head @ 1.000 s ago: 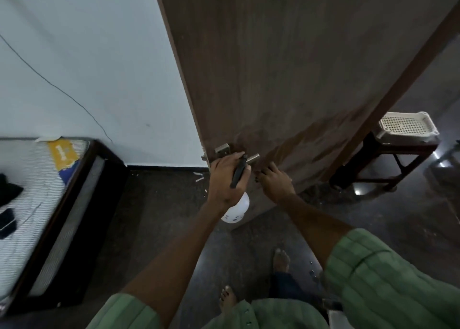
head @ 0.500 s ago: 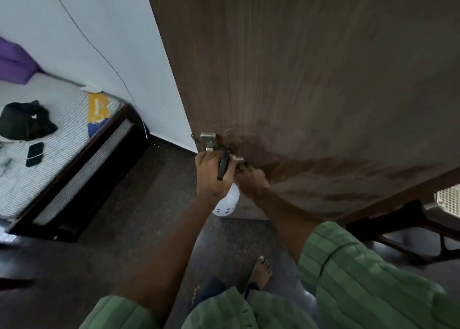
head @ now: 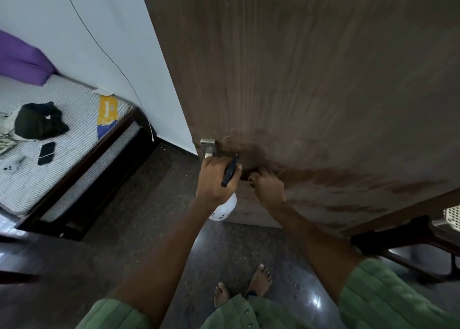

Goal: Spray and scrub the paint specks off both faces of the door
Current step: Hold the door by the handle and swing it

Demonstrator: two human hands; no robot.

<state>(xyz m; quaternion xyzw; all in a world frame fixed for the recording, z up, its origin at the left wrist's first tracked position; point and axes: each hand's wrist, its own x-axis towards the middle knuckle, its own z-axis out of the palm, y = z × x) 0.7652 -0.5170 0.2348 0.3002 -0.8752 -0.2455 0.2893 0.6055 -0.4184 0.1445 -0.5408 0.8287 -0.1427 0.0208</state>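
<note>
Gripping one spray bottle (head: 224, 210), two hands, one door (head: 311, 79)

Dark wood-grain door (head: 311, 79), wet-streaked low down; white spray bottle (head: 224, 210) beside its edge.

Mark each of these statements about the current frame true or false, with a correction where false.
1. The left hand holds a spray bottle. True.
2. The right hand rests on the mattress. False: its curled fingers are against the door, near the wet patch.
3. The door shows dark wet streaks low on its face. True.
4. A red pillow lies on the mattress. False: the pillow is purple.
5. The person wears shoes. False: both feet are bare.
</note>
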